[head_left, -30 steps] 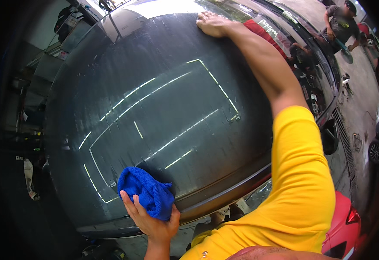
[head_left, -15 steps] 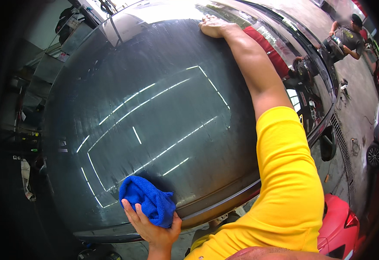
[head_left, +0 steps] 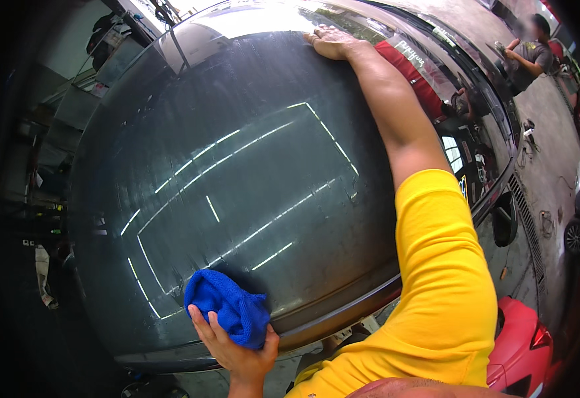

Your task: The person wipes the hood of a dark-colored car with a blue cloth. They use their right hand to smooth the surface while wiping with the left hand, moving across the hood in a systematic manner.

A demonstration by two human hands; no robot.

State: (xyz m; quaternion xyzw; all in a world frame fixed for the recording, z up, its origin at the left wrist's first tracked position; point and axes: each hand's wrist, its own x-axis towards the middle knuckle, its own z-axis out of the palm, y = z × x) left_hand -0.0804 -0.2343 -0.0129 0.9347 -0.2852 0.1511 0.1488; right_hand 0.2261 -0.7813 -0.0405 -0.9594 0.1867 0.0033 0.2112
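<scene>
Left hand [head_left: 238,348] is clamping 1 bunched blue cloth [head_left: 227,306]; right hand [head_left: 333,44] is resting on dark hood [head_left: 263,159], grip cannot be told.

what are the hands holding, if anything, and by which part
The left hand holds a bunched blue cloth by its near side; the right hand lies on the dark car hood, holding nothing visible.
</scene>
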